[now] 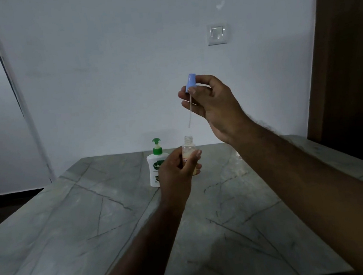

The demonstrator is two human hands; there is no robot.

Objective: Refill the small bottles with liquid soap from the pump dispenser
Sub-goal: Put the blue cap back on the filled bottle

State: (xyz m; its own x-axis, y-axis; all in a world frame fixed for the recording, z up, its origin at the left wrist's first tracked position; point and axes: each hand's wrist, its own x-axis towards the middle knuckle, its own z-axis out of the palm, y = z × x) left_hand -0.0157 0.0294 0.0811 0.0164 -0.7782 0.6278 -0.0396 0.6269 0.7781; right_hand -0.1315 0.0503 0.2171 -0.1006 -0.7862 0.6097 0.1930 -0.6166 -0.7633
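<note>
My left hand (176, 171) grips a small clear bottle (189, 150) upright above the table, its neck uncovered and pale liquid in its lower half. My right hand (213, 107) pinches the bottle's blue spray cap (191, 83) high above the neck. The cap's thin white dip tube (189, 112) hangs down, and its tip ends just above the bottle's mouth. A white pump dispenser (156, 169) with a green pump head stands on the table just left of and behind my left hand, partly hidden by it.
The grey marble table (95, 224) stretches from the wall toward me, its far edge just behind the dispenser. A wall switch (217, 33) sits on the white wall, and a dark wooden door frame (346, 52) rises at the right.
</note>
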